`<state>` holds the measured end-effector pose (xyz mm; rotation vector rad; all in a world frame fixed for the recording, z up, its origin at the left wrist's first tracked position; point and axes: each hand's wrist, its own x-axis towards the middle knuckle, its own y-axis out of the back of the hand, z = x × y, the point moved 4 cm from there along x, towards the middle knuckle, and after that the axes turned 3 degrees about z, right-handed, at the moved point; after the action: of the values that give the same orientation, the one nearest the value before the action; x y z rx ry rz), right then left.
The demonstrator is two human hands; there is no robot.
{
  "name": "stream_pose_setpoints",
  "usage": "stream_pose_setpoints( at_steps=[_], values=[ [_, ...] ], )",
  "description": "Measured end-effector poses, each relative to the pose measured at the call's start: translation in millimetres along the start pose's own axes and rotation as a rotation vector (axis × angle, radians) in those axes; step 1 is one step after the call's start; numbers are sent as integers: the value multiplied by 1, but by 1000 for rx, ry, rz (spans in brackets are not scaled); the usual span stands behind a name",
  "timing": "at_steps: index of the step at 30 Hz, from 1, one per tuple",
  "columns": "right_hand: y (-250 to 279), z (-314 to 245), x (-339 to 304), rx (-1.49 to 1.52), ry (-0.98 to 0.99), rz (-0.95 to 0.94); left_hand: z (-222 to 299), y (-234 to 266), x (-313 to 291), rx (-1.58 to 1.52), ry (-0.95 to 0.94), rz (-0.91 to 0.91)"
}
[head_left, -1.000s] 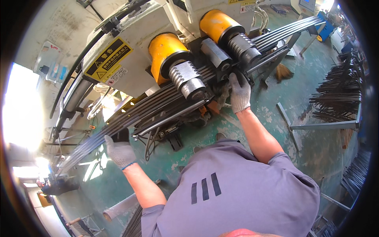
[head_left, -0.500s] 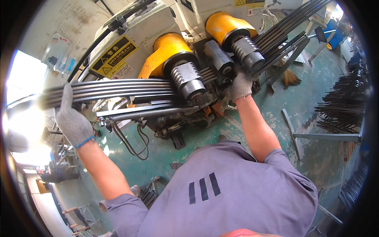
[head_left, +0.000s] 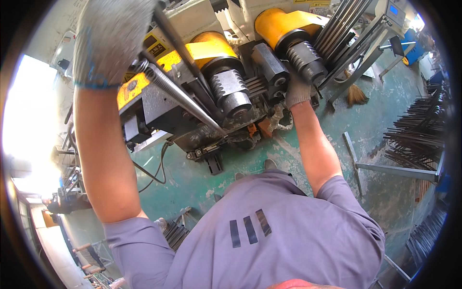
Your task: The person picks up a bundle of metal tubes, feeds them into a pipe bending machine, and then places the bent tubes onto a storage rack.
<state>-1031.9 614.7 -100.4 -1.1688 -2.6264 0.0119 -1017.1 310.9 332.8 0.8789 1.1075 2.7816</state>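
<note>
My left hand [head_left: 113, 45], in a grey knit glove, is raised at the upper left, close beside steel rods [head_left: 180, 45] that slant up from the machine. Its fingers are smeared by motion and cut off by the picture's edge. Below that hand runs a slanted spring-wrapped rod [head_left: 178, 94]. My gloved right hand [head_left: 298, 91] is beneath the right ridged steel cylinder [head_left: 304, 57], beside a dark angular block [head_left: 270, 63]; its fingers are hidden. The left ridged cylinder [head_left: 229, 85] stands between my hands, and the rods pass behind it.
Yellow machine arms [head_left: 211, 48] carry the cylinders. More rods [head_left: 340, 24] extend to the upper right, near a small control box [head_left: 391, 13]. A broom [head_left: 356, 94] and a metal frame [head_left: 394, 171] with piled dark rods [head_left: 416, 130] are at the right. Cables hang at the lower left.
My left hand has risen and come closer. The rods at the left have swung from nearly level to steeply upward, and the machine's left part has turned with them. My right hand stays by the cylinder.
</note>
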Motion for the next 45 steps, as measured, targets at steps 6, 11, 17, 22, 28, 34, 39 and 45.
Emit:
stream_pose_setpoints(
  at_steps=[6, 11, 17, 22, 28, 34, 39, 45],
  values=[
    [-12, -41, -21, -401, 143, -77, 52, -22, -20, -82, 76, -21],
    [-9, -51, -22, -346, 66, -64, 41, -28, -19, -199, -5, 54],
    [-10, -46, -19, -40, 14, -4, 45, -33, -19, -138, 76, 147],
    [-10, -39, -17, 53, 4, -4, 44, -27, -21, -162, -4, 44],
    [-10, -38, -18, -90, 108, -48, 46, -26, -24, -203, 32, 13],
    [-7, -42, -16, -134, 130, -48, 59, -30, -19, -153, 180, 74],
    [-8, -50, -19, -98, 101, -53, 44, -24, -22, -162, -56, 30],
    [-10, -44, -18, -58, 86, -63, 58, -19, -24, -117, 99, -9]
  ],
)
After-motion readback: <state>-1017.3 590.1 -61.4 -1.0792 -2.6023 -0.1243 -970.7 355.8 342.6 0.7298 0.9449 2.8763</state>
